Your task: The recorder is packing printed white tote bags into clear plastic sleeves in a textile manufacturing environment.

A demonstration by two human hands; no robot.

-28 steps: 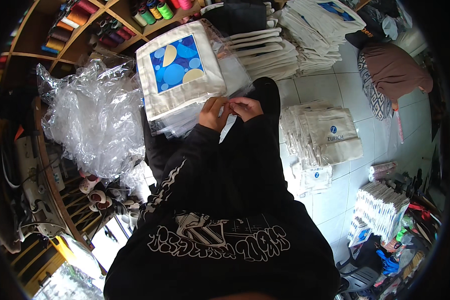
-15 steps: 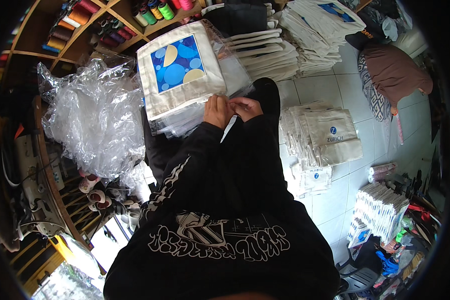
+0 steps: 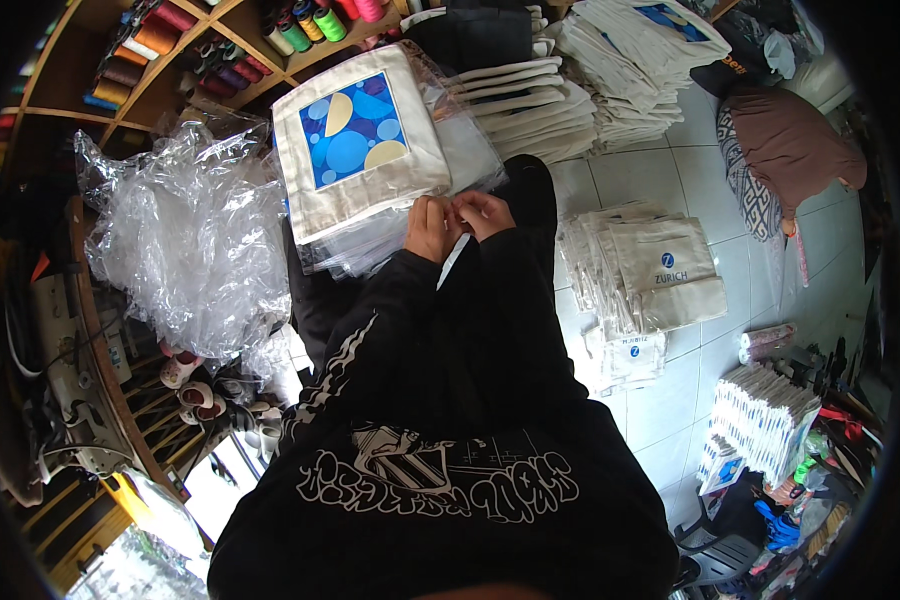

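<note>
Bag [image 3: 360,140], cream canvas w/ blue circle print, lies at approx 11 o'clock from L hand [image 3: 429,230] & R hand [image 3: 485,216], atop clear plastic sleeves [image 3: 355,252]. Hands meet by the sleeves' 5 o'clock edge, fingers [image 3: 431,211] curled, tips nearly together; can't tell if anything's pinched. Crumpled clear plastic [image 3: 185,240] at 9 o'clock, cream bags [image 3: 660,270] w/ blue logo just past 3 on tiled floor [image 3: 665,400]

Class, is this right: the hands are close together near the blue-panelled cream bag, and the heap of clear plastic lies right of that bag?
Wrong side: the head view shows the heap of clear plastic left of the cream bag. The left hand and right hand are close together near that bag.
</note>
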